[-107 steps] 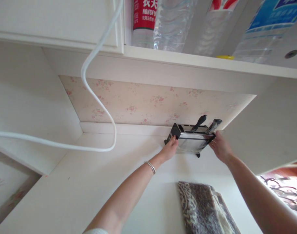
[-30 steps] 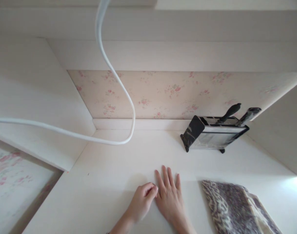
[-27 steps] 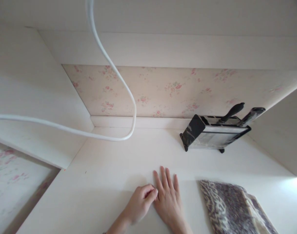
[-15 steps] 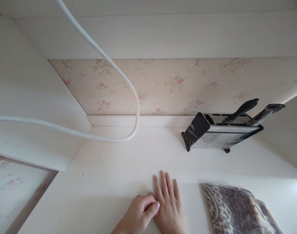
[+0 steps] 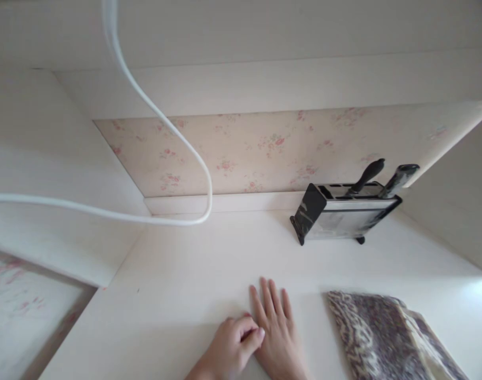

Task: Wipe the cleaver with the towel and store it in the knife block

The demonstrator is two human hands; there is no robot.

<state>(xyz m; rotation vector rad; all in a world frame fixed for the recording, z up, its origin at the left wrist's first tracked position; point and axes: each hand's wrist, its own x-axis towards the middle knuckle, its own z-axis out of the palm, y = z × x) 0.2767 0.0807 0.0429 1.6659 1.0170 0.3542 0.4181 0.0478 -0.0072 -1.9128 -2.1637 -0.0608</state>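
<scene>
First, a white cable point(image 5: 209, 194) loops at upper left; lower centre, the curled left hand point(image 5: 233, 345), its grip unclear, lies against the right hand point(image 5: 278, 338), spread flat on the table point(image 5: 185, 264); a knife block point(image 5: 338, 224), its pale marks unreadable, stands centre-right; patterned cloth point(image 5: 383, 332) lies lower right.

Looks like someone's home to me, kitchen-ish maybe: rosy floral wallpaper point(image 5: 241, 145) across mid-frame, white built-in counter point(image 5: 185, 264) below, slotted knife block point(image 5: 339, 222) (two handles point(image 5: 369, 175) poking out) at right.
</scene>
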